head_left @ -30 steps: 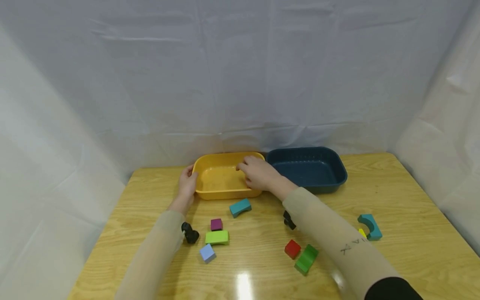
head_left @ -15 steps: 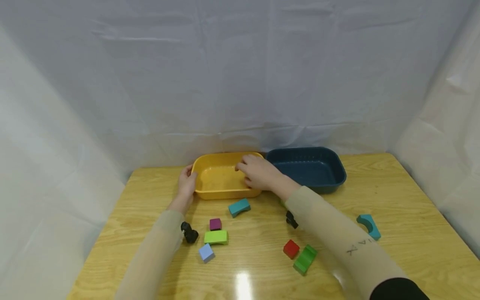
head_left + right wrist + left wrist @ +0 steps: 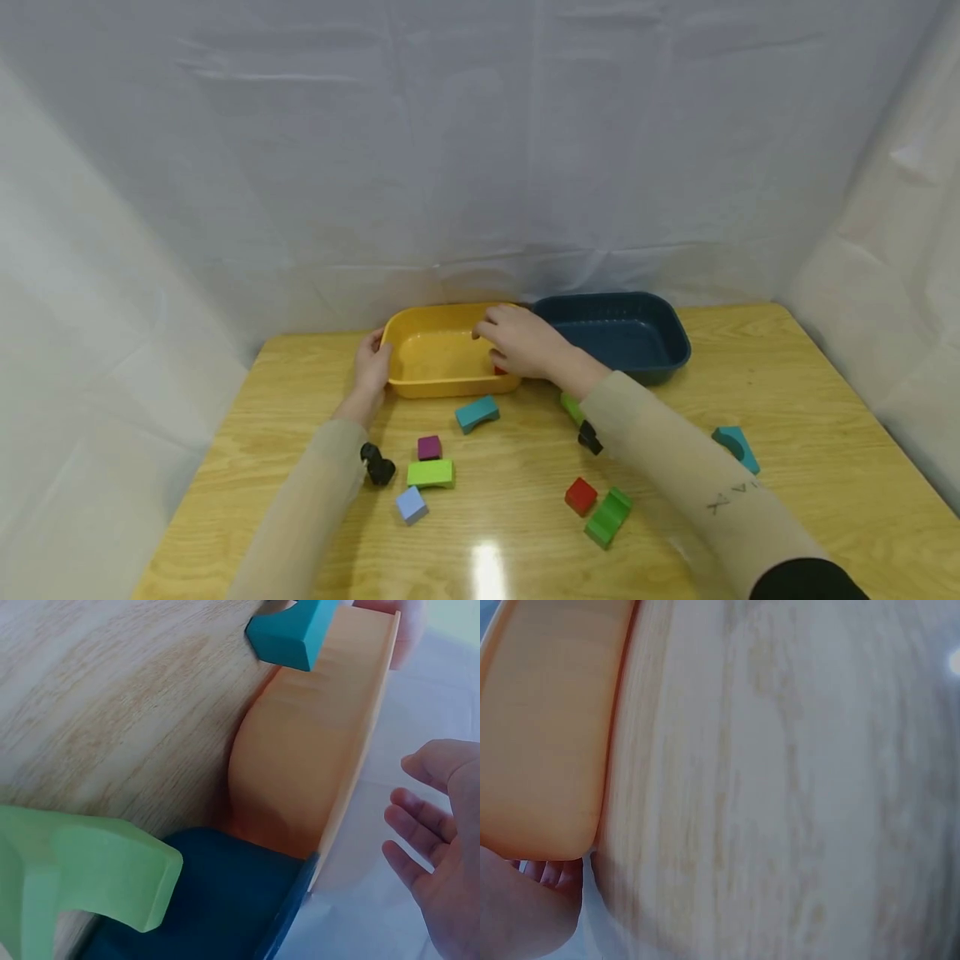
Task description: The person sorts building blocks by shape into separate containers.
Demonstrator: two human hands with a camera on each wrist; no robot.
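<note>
Left hand (image 3: pixel 372 364) grips the yellow tray (image 3: pixel 435 357) at its left end; right hand (image 3: pixel 521 343) hovers over its right end, fingers relaxed (holding nothing).

Dark mirrored lettering on right sleeve (image 3: pixel 720 500), not legible

Right hand (image 3: pixel 442 847), fingers spread, above yellow tray (image 3: pixel 300 772)

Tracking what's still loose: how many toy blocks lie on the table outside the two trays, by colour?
Teal arch-shaped blocks: 2
Light green curved blocks: 2
Dark green arch block: 1
Red cube: 1
Purple cube: 1
Light blue cube: 1
Total: 8
Not counted: a red piece in the yellow plastic tray, half hidden under the right hand.
</note>
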